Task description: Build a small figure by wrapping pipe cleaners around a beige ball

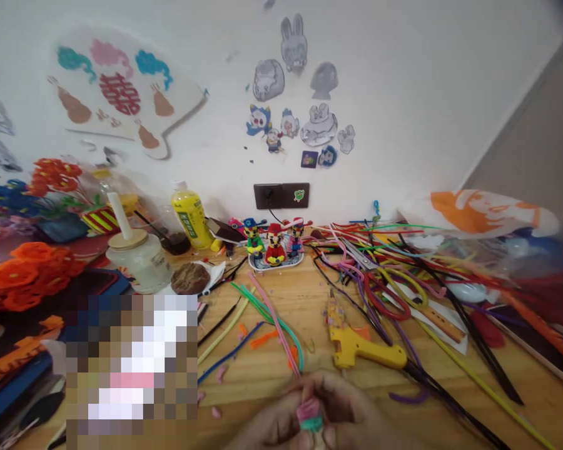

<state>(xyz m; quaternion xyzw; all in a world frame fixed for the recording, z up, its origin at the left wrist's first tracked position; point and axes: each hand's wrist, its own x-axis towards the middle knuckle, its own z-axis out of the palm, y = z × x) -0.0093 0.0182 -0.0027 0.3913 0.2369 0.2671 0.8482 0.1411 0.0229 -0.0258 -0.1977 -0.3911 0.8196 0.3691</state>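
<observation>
Two-handed pinch, nearly closed, left hand [273, 422] and right hand [346, 403] both on small pink-and-green piece [309, 414], bottom centre, near side of yellow glue gun [370, 351]. Could squash piece by over-squeezing; might snag pink stems [276, 320] or knock gun by reaching carelessly.

Both hands [344, 403] look bare and softly rounded, the blurred wrists [380, 432] seemingly bare too.

My left hand [274, 420] and right hand [347, 403] hold a small pink and green piece [309, 414] between them at the wooden surface [304, 300]. A yellow glue gun [368, 352] lies just beyond; farther back, three little figures [276, 242] share a tray [276, 267].
</observation>
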